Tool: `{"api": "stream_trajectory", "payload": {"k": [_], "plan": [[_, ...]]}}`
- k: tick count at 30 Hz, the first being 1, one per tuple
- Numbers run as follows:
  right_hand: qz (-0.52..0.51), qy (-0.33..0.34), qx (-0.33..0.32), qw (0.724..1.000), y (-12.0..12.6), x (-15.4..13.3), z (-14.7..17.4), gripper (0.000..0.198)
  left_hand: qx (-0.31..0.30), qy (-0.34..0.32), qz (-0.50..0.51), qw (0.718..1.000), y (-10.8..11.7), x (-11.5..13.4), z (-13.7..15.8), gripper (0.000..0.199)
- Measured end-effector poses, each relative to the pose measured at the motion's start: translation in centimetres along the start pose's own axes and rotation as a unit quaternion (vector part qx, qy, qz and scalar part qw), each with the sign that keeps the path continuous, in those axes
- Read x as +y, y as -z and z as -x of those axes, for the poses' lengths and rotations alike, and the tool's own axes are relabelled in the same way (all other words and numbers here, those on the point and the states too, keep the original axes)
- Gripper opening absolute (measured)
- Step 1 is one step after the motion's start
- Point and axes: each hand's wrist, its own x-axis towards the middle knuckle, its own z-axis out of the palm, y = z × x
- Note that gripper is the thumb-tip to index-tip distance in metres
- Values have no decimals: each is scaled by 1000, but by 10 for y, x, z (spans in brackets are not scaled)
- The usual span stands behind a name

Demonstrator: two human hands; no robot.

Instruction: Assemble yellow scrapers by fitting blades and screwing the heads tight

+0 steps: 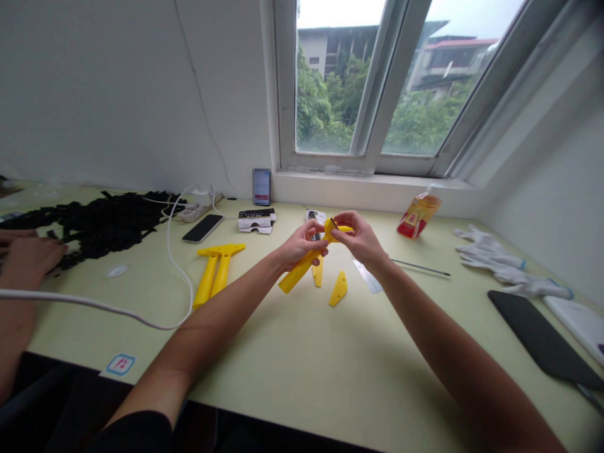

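Note:
My left hand (306, 244) is wrapped around a yellow T-shaped plastic scraper handle (297, 274), its grip end slanting down to the left. At the handle's head, my right hand (361, 238) pinches a small dark strip (334, 224) against the yellow plastic; its fingers partly cover the head. Below the hands lie two flat yellow plastic pieces, one (338, 289) in full view and the other (318, 274) partly behind the handle. Thin metallic blades (367, 275) rest beside my right wrist. Two more yellow T-shaped handles (213, 274) lie to the left.
A black pile of strips (113, 223) spreads at the left, near a co-worker's hand (33, 258). A white cable (172, 251) crosses the table. Phone (202, 228), small box (256, 220), dark rod (421, 267), orange bottle (419, 214), gloves (500, 261) and black board (542, 336) lie around.

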Motion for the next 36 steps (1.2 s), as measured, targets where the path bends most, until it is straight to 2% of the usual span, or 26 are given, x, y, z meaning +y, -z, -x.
{"api": "stream_trajectory", "payload": {"k": [4, 6, 8, 9, 10, 11, 13, 16, 21, 25, 27, 30, 32, 33, 34, 36], "plan": [[34, 18, -5, 999, 1, 1, -2, 30, 17, 14, 34, 999, -2, -5, -2, 49], [119, 34, 6, 992, 11, 4, -5, 29, 43, 7, 42, 998, -1, -6, -4, 49], [288, 14, -30, 957, 29, 9, -9, 32, 79, -6, 43, 996, 3, -6, -5, 48], [380, -15, -70, 922, 40, 13, -10, 36, 97, -12, 41, 994, 5, -6, -6, 47], [462, -58, -126, 876, 52, 17, -11, 39, 114, -17, 39, 993, 8, -6, -7, 46], [504, -96, -168, 842, 63, 21, -12, 40, 128, -20, 38, 991, 10, -5, -8, 45], [537, -158, -228, 797, 83, 30, -12, 38, 143, -23, 36, 989, 14, -3, -9, 42], [542, -191, -275, 771, 97, 41, -10, 32, 143, -25, 34, 989, 16, -1, -9, 41], [575, -168, -284, 749, 95, 52, -6, 28, 133, -24, 30, 990, 16, 0, -8, 41], [614, -122, -239, 743, 100, 34, -8, 29, 130, -29, 29, 991, 18, -1, -8, 43], [633, -86, -199, 743, 107, 7, -6, 26, 128, -28, 29, 991, 18, -1, -8, 44], [642, 12, -95, 761, 116, -48, 8, 26, 129, -26, 28, 991, 19, -1, -10, 43], [575, 148, 71, 801, 118, -85, 24, 27, 130, -25, 29, 991, 20, -1, -11, 42], [526, 181, 143, 818, 116, -100, 32, 36, 130, -25, 29, 991, 20, -2, -11, 40], [458, 208, 188, 844, 114, -112, 39, 47, 130, -25, 29, 991, 20, -2, -11, 40], [286, 270, 194, 899, 108, -127, 47, 61, 129, -26, 27, 991, 20, -2, -11, 38]]}}
